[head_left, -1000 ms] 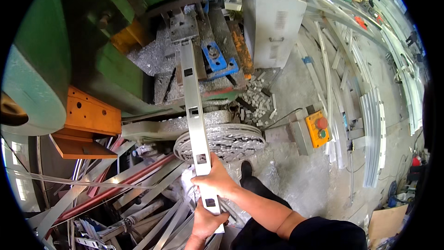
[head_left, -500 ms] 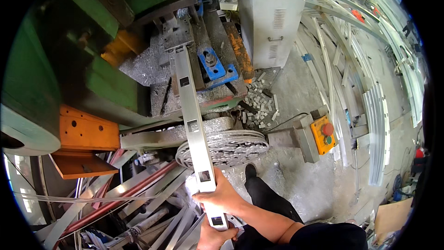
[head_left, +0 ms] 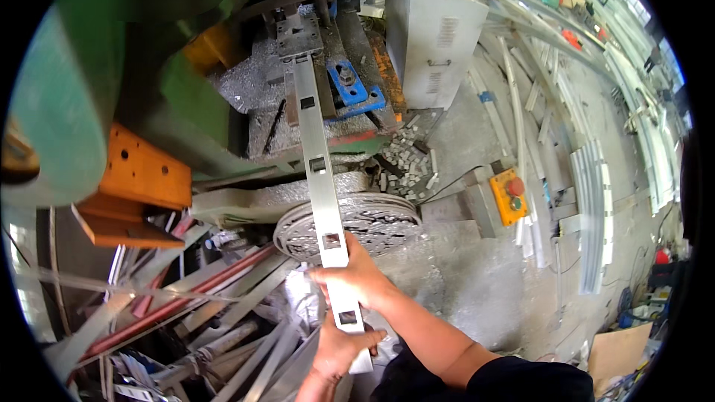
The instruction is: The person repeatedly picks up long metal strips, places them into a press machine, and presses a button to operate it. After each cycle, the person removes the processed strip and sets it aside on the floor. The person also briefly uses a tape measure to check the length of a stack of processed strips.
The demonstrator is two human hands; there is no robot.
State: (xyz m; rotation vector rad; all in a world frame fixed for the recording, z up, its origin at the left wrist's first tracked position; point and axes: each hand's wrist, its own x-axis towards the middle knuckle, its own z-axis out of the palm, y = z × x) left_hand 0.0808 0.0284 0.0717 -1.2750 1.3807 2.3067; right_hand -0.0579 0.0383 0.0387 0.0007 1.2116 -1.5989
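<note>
A long grey metal strip [head_left: 319,171] with square punched holes runs from my hands up into the die [head_left: 299,30] of a green punch press [head_left: 89,82]. My right hand [head_left: 356,279] grips the strip from above, just below a punched hole. My left hand [head_left: 337,346] holds the strip's near end from underneath. A round basin [head_left: 380,219] full of small metal offcuts sits under the strip, in front of the press.
Loose metal strips and profiles [head_left: 208,313] pile on the floor at left. A grey cabinet [head_left: 432,30] stands right of the press. An orange control box [head_left: 509,195] with red and green buttons lies on the floor, with bundled profiles [head_left: 596,208] beyond it.
The strip has been pushed further into the press die, and both hands have moved with it. The view has tilted, shifting the press leftward.
</note>
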